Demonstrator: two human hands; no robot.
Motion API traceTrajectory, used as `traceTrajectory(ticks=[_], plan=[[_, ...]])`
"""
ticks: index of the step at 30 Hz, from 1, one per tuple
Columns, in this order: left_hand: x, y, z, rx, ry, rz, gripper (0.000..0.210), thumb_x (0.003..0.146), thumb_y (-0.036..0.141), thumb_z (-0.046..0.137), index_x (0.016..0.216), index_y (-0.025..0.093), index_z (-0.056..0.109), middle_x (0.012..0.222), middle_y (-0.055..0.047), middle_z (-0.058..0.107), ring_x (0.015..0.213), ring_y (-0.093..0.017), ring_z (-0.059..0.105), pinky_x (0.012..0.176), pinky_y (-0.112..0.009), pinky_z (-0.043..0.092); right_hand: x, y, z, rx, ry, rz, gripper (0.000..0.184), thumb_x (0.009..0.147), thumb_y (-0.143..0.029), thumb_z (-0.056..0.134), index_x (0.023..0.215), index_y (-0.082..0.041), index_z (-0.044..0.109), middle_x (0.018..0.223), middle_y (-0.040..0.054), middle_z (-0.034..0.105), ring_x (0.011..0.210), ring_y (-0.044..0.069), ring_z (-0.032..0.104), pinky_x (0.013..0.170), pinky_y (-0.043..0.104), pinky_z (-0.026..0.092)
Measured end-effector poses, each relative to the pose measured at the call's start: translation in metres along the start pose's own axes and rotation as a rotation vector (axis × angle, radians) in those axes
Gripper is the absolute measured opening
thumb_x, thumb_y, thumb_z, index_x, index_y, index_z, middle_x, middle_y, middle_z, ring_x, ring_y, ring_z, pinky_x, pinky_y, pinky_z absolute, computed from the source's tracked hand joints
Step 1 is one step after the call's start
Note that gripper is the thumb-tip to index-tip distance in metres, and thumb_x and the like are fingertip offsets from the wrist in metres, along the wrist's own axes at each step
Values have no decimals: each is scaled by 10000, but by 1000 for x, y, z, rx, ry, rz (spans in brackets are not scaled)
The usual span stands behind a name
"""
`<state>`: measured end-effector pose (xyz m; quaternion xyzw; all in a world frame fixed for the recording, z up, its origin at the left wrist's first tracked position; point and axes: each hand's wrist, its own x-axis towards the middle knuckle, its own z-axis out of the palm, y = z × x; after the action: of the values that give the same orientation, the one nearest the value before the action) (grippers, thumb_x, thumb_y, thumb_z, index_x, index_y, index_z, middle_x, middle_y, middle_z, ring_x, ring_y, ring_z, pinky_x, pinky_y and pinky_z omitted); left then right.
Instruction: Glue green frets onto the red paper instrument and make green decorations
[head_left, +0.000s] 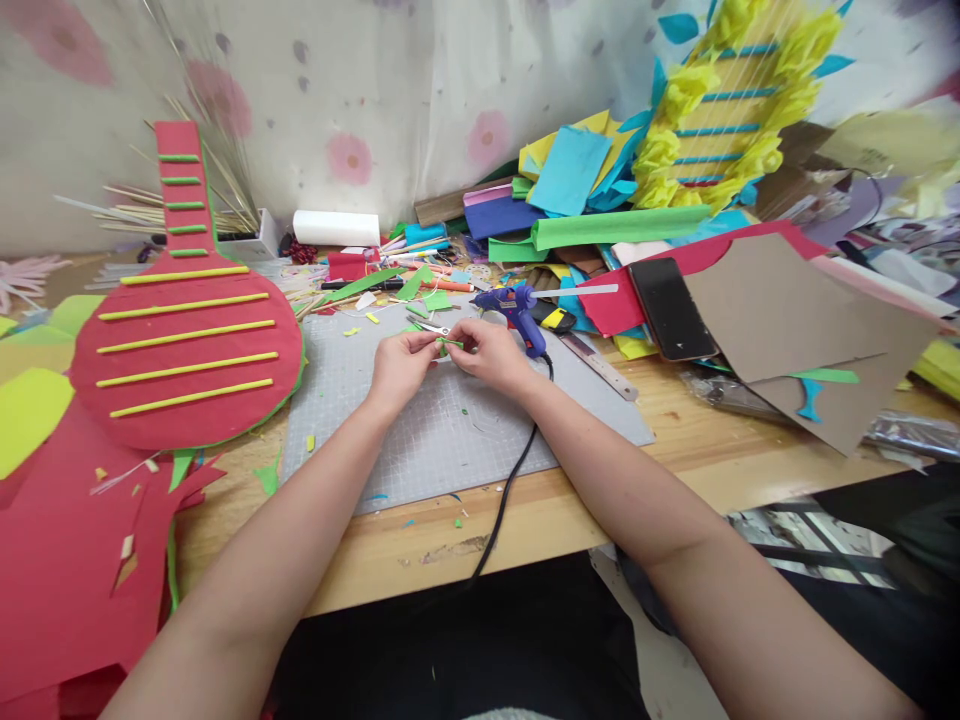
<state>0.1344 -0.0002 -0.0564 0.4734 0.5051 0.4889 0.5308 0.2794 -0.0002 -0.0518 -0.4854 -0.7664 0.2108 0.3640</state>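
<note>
Both hands meet over the far middle of the grey cutting mat (420, 450). Between their fingertips is a small piece of green paper (450, 345). My left hand (403, 365) pinches its left side, and my right hand (491, 355) pinches the right. Fingers partly cover the piece, so its full shape is hidden. Just behind the hands lies a pair of scissors (429, 327), largely covered. Close to my right hand stands a blue glue gun (516, 312) with a clear glue stick in its back. Its black cord (517, 475) runs across the mat and over the table's front edge.
At left stands a red paddle-shaped piece (187, 350) with yellow and green strips, above red sheets (67, 560). A metal ruler (600, 368), a black phone (671, 310) and brown cardboard (795, 310) lie right. Coloured paper (574, 170) and a yellow-flowered piece (712, 120) are behind.
</note>
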Motion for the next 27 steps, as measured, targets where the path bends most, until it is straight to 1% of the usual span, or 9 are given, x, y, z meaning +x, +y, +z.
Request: traceTrajectory(ticks=[4,7,12,15,22,27], plan=[[0,1,-2,3,-7,-8,180,604,227,717,761,140,715,733,-47,704,635,-131,620,618,-258,490,1,1,0,21,-5,-9,84,747,-242,533,726,-170,570,678,7,579,603,109,482,592,245,354],[0,1,-2,3,-18,-9,190,599,244,718,758,141,714,737,-48,703,638,-131,619,609,-253,489,1,2,-1,36,-13,-1,94,746,-256,533,730,-172,572,682,6,578,603,108,475,583,243,347],[-1,1,-2,31,-20,0,215,592,276,723,765,147,710,748,-47,698,670,-139,619,621,-256,489,3,4,-1,91,-61,91,148,755,-311,545,739,-167,574,616,-13,539,565,99,437,539,236,307],[-1,0,-1,43,-16,0,223,592,286,723,769,151,704,748,-43,691,690,-143,617,626,-256,486,4,6,-1,119,-66,132,168,751,-330,558,733,-164,572,615,-14,536,570,98,435,539,235,303],[1,-4,-2,65,12,28,218,586,314,727,741,164,693,703,-19,664,638,-128,585,623,-258,464,3,4,-2,151,-68,89,134,768,-296,543,754,-175,597,694,4,610,624,112,502,597,245,371],[1,-1,-5,137,13,51,217,580,340,732,710,168,707,664,-18,663,572,-113,550,574,-240,423,1,-1,-2,124,-72,65,113,766,-234,513,779,-172,607,714,8,623,620,108,511,607,243,383]])
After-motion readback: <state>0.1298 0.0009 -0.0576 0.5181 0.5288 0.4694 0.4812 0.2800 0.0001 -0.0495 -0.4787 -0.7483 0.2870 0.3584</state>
